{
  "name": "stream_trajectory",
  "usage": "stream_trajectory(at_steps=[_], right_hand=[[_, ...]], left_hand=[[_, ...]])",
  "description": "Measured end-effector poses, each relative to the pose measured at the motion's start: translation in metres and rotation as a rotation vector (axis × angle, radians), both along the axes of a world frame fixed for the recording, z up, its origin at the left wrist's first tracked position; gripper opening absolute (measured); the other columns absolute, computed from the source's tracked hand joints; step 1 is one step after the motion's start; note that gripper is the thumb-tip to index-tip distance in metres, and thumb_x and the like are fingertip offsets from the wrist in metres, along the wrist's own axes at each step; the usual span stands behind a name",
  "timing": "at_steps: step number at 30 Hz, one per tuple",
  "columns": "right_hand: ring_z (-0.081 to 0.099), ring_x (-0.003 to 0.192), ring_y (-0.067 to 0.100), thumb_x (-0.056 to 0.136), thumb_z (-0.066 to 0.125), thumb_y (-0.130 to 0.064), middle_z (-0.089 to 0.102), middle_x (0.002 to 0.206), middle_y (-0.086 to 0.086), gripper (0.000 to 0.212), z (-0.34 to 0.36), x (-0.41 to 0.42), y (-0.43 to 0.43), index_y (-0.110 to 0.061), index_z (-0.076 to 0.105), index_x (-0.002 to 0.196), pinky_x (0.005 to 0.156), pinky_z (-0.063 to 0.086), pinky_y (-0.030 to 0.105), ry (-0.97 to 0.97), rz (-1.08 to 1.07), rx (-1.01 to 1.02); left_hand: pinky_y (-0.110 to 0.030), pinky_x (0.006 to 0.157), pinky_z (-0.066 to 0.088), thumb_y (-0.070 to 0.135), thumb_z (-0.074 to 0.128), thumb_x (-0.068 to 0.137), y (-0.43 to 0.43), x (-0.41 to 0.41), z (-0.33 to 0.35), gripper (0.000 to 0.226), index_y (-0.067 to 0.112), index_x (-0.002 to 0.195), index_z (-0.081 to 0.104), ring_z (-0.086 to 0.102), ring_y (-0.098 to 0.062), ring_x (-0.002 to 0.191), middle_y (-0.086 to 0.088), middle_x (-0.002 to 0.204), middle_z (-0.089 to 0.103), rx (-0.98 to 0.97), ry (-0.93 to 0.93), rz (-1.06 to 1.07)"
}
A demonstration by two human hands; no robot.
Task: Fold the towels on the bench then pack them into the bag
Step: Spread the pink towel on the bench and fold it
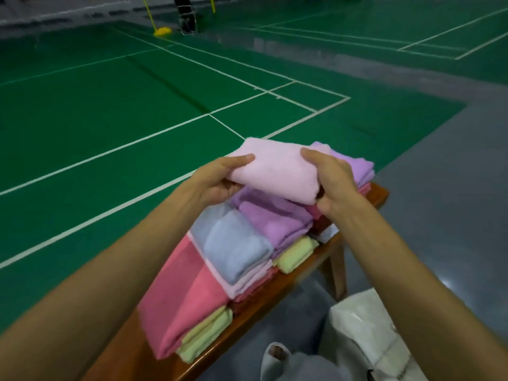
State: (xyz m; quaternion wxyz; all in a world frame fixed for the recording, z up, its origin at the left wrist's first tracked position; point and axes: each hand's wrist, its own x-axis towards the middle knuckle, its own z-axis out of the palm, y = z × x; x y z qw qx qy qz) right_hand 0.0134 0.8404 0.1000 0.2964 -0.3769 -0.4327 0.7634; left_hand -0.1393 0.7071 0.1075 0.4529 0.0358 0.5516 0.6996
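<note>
You face a green court floor (110, 105) marked with white lines, with a strip of grey floor (439, 215) along its right side. Far off at the top, a yellow base (163, 31) holds a thin post.

Below you, a wooden counter (380, 192) runs from the lower left up toward the right and carries folded towels in piles. Nearest you, a coral towel (187, 292) lies over yellow-green towels (206, 336). Next comes a blue-grey towel (233, 243) on a pale stack, and beyond it are purple towels (275, 218) with another yellow-green one showing underneath.

You hold a folded pale pink towel (275, 171) over the purple pile. Whether it touches that pile cannot be told. Your left hand (220, 178) is clamped on its left end, thumb on top and fingers curled beneath. Your right hand (332, 180) grips the right end the same way, at the near corner.

A white bag (365, 334) stands on the grey floor at the lower right, just beside the counter and under your right forearm.
</note>
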Motion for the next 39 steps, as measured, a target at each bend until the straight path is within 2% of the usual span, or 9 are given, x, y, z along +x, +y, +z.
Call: stream_trajectory(at_steps=[10,14,17,20,22,26,28,33,39], right_hand=[[0.070,0.076,0.023,0.071,0.084,-0.012,0.074,0.089,0.005,0.019,-0.031,0.004,0.162,-0.012,0.068,0.082,0.068,0.063,0.040,-0.140,-0.387,0.129],[0.067,0.078,0.029,0.070,0.080,-0.035,0.070,0.077,0.003,0.027,-0.067,0.006,0.169,-0.011,0.067,0.074,0.073,0.059,0.043,-0.553,-0.352,0.512],[0.063,0.097,0.040,0.076,0.066,-0.041,0.071,0.099,0.014,0.036,-0.078,0.009,0.168,-0.013,0.070,0.097,0.079,0.054,0.042,-0.830,-0.301,0.855],[0.049,0.126,0.041,0.084,0.053,-0.033,0.057,0.136,0.018,0.064,-0.071,0.008,0.177,-0.020,0.048,0.146,0.105,0.043,0.048,-0.844,-0.071,1.118],[0.051,0.128,0.039,0.086,0.038,-0.044,0.056,0.141,0.016,0.064,-0.071,0.002,0.188,-0.023,0.050,0.145,0.108,0.042,0.051,-0.789,0.179,1.252],[0.049,0.136,0.037,0.103,0.031,-0.053,0.053,0.151,0.009,0.053,-0.080,-0.001,0.196,-0.032,0.046,0.149,0.112,0.039,0.049,-0.931,0.518,1.208],[0.043,0.143,0.035,0.108,0.033,-0.043,0.044,0.158,0.007,0.050,-0.089,0.005,0.194,-0.030,0.036,0.157,0.116,0.034,0.047,-0.920,0.540,1.229],[0.039,0.145,0.033,0.099,0.014,-0.064,0.039,0.161,0.008,0.068,-0.089,0.011,0.190,-0.036,0.023,0.161,0.117,0.033,0.051,-0.944,0.584,1.230],[-0.002,0.158,0.029,0.095,0.004,-0.076,0.005,0.172,0.000,0.078,-0.043,0.019,0.160,-0.038,0.011,0.162,0.123,0.000,0.061,-1.023,0.498,1.500]], left_hand=[[-0.035,0.065,0.062,-0.006,0.076,0.084,0.227,-0.021,-0.033,0.022,0.003,0.098,0.063,0.067,-0.020,0.070,-0.013,0.091,0.069,0.016,0.220,-0.078],[-0.027,0.088,0.050,0.022,0.091,0.075,0.246,-0.026,-0.068,0.048,0.014,0.114,0.064,0.058,-0.018,0.095,-0.003,0.107,0.062,-0.367,0.768,-0.062],[-0.026,0.087,0.045,0.042,0.084,0.080,0.245,-0.029,-0.069,0.055,0.017,0.125,0.064,0.061,-0.024,0.114,-0.005,0.124,0.065,-0.568,1.128,-0.170],[-0.038,0.104,0.044,0.049,0.064,0.093,0.243,-0.018,-0.054,0.054,0.021,0.139,0.057,0.053,-0.031,0.132,-0.008,0.140,0.060,-0.671,1.615,-0.252],[-0.046,0.119,0.030,0.050,0.046,0.103,0.244,-0.008,-0.055,0.053,0.029,0.151,0.046,0.033,-0.032,0.149,-0.008,0.159,0.043,-0.575,1.860,-0.449],[-0.056,0.123,0.019,0.047,0.020,0.110,0.231,0.001,-0.082,0.052,0.032,0.158,0.035,0.017,-0.035,0.155,-0.007,0.168,0.024,-0.630,1.845,-0.776],[-0.058,0.124,0.012,0.049,0.018,0.110,0.223,0.008,-0.091,0.055,0.030,0.160,0.027,0.011,-0.034,0.157,-0.007,0.171,0.017,-0.686,1.827,-0.750],[-0.061,0.124,0.002,0.048,0.013,0.109,0.224,0.020,-0.081,0.057,0.030,0.162,0.021,0.002,-0.035,0.158,-0.009,0.172,0.009,-0.766,1.829,-0.773],[-0.057,0.126,-0.001,0.048,0.013,0.110,0.168,0.029,-0.033,0.057,0.034,0.164,0.009,-0.003,-0.031,0.159,-0.008,0.172,0.006,-0.712,1.915,-0.638]])
